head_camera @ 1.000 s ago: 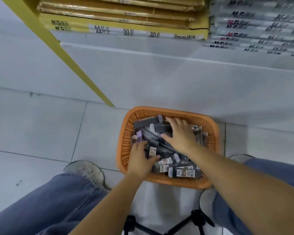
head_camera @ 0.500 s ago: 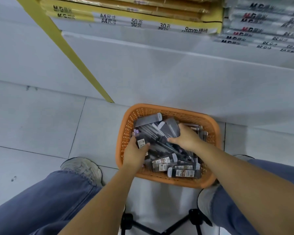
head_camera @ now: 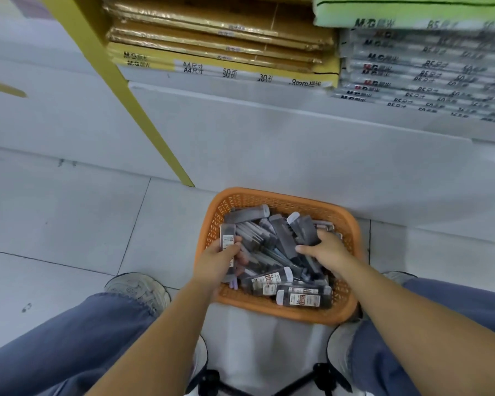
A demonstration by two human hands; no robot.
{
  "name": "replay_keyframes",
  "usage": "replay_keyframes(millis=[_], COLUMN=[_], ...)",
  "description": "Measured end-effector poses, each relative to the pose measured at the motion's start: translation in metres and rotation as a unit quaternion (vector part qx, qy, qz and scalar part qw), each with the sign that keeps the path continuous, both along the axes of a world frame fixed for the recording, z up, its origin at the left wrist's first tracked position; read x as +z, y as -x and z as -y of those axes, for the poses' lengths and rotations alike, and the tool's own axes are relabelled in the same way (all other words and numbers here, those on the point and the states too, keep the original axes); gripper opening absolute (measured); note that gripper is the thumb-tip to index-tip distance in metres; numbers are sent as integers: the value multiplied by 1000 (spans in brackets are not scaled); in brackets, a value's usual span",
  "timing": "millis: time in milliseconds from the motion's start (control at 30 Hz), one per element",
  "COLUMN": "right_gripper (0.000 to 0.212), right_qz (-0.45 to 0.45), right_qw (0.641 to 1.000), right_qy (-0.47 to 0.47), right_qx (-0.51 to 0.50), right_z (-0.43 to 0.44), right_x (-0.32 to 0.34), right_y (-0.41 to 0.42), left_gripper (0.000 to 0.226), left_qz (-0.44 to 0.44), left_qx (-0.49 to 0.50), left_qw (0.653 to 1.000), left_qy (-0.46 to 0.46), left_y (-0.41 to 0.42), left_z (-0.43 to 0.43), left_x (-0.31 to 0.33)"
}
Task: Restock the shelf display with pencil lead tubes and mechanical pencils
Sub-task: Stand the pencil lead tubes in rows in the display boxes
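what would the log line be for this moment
stage: picking stock | left hand: grips lead tube | right hand: grips dark tubes | both in orange basket on floor

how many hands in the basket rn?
2. Left hand at the orange basket's left side, holding a lead tube; right hand right of centre, gripping tubes in the pile.

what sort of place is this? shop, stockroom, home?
Probably a stationery shop aisle, though a stockroom is possible. A low shelf holds stacked wrapped paper packs marked A4 and B5, and an orange basket of lead tubes sits on the tiled floor before it.
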State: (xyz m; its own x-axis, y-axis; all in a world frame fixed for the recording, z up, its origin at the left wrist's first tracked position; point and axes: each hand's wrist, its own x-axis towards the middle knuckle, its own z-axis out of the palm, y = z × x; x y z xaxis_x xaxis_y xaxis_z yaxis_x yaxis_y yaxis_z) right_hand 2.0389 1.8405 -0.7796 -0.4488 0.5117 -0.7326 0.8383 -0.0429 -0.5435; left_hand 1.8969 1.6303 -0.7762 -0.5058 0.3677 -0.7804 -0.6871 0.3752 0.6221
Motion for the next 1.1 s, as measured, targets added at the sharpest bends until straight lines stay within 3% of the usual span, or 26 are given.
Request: replay_keyframes(millis=[267, 367, 433, 533, 600, 800, 967, 1100], right_gripper=[28, 38, 42, 27, 16, 23, 24, 38], right_qz=[-57, -117, -174, -271, -317, -363, -359, -380], right_qw=[998, 992, 984, 961, 945, 926, 930, 916], right_qy=[-17, -41, -22, 21, 42, 59, 49, 58], right_qx=[-27, -23, -33, -45, -69, -89, 60, 117], right_z=[-8, -5, 4, 21, 31, 35, 22, 21], right_x=[38, 78, 105, 144, 167, 230, 290, 340], right_y=[-1, 13, 23, 37, 42, 46, 35, 35], left_gripper=[9, 6, 16, 14, 11, 27, 12, 24], left_qz=[15, -22, -26, -61, -89, -112, -143, -201], left_qx=[-42, -115, -147, -183, -183, -145, -98, -97], left_qw=[999, 992, 984, 970, 963, 957, 950, 931], left_qy=[4, -45, -94, -151, -177, -224, -260, -289], left_y=[-3, -3, -3, -4, -4, 0, 21, 34], left_z=[-8, -21, -32, -41, -39, -24, -15, -21], left_x=[23, 54, 78, 118, 142, 199, 260, 313])
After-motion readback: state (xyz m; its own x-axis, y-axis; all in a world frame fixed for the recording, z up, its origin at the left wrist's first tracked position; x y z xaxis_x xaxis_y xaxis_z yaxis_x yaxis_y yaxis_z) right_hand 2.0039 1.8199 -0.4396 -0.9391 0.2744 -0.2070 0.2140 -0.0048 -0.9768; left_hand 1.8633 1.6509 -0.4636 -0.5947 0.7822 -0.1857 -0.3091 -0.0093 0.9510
